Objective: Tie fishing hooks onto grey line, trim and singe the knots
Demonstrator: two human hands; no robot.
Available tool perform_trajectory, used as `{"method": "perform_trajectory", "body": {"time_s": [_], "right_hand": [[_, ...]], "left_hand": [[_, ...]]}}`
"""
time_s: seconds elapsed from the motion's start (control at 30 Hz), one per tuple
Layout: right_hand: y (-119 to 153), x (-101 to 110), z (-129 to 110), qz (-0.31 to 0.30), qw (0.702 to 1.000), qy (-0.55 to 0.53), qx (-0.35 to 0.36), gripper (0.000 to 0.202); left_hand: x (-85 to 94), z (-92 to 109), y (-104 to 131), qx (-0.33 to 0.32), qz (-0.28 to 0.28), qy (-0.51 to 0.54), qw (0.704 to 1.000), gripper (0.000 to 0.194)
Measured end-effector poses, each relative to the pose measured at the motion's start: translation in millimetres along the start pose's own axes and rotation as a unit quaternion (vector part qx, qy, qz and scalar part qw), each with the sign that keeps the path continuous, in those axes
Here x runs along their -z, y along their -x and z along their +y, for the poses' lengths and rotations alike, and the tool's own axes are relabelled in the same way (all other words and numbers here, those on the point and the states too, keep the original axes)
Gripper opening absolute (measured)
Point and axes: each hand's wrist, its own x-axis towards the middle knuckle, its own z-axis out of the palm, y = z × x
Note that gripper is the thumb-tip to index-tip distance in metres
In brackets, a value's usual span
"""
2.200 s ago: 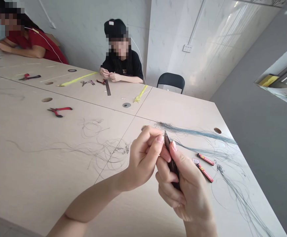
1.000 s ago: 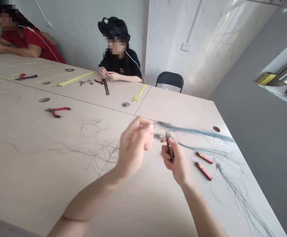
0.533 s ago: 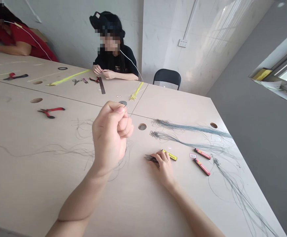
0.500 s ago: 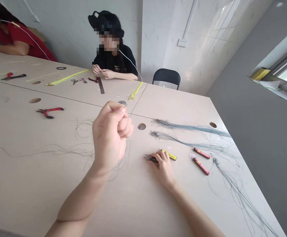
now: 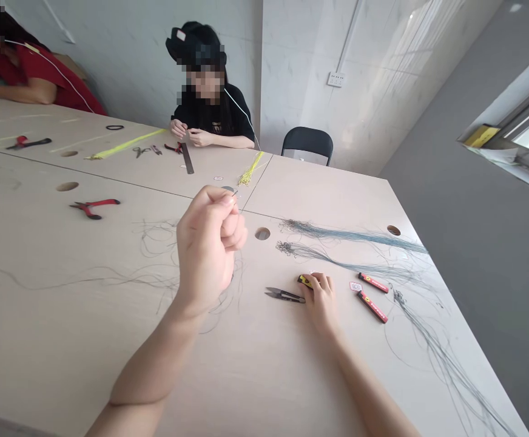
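Note:
My left hand [image 5: 210, 243] is raised over the table, its thumb and fingers pinched on a thin dark wire-like piece [image 5: 235, 193]. Only the tip of that piece shows; what lies inside the fist is hidden. On the tabletop, my right hand [image 5: 323, 300] has its fingers closed over a yellow and black lighter [image 5: 305, 280], which is mostly covered. Just left of that hand lies a pair of thread snips [image 5: 285, 295], blades pointing left. Two red lighters [image 5: 372, 307] rest farther right, near a small label [image 5: 355, 286].
Bundles of bluish line [image 5: 355, 235] with dark looped ends lie at right, another bundle [image 5: 432, 337] nearer the edge. Loose strands [image 5: 110, 278] spread at left. Red-handled pliers [image 5: 94, 208] lie beyond. Two people sit across the table [image 5: 87, 352]; a black chair [image 5: 307, 144] stands behind it.
My right hand has left the thread snips and moved right onto the yellow lighter. My left hand keeps its pinch, shifted slightly right in view.

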Motion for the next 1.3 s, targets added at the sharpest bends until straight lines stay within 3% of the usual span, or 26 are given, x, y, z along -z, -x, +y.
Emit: {"method": "perform_trajectory", "body": {"time_s": [0.23,0.43,0.5,0.6,0.7,0.8,0.93,1.13,1.3], "right_hand": [[-1,1,-11,0.001,0.991,-0.104,-0.086,0.041],[-15,16,-36,-0.018,0.958,-0.224,-0.178,0.054],[-24,28,-55,-0.049,0.914,-0.338,-0.22,0.055],[-37,53,-92,-0.082,0.815,-0.514,-0.253,0.048],[-47,75,-126,-0.116,0.777,-0.576,-0.224,0.042],[-55,86,-148,-0.143,0.772,-0.581,-0.213,0.05],[-61,82,-162,-0.126,0.788,-0.557,-0.23,0.063],[-69,68,-168,-0.054,0.794,-0.528,-0.297,0.049],[-74,63,-165,-0.039,0.786,-0.529,-0.318,0.043]], "left_hand": [[2.2,0,-1,0.0,0.002,-0.012,1.0,0.02],[1.4,-5,3,-0.001,-0.027,-0.018,0.999,0.018],[0.4,-13,8,0.002,-0.066,-0.02,0.998,0.017],[-1.7,-28,18,0.012,-0.136,-0.05,0.989,0.018],[-4.5,-41,26,-0.003,-0.176,-0.102,0.979,0.022],[-7.5,-46,30,-0.021,-0.183,-0.143,0.972,0.024],[-12.0,-50,34,-0.04,-0.185,-0.136,0.973,0.023],[-16.6,-59,39,-0.026,-0.164,-0.089,0.982,0.021],[-18.3,-67,42,0.021,-0.145,-0.079,0.986,0.022]]}}
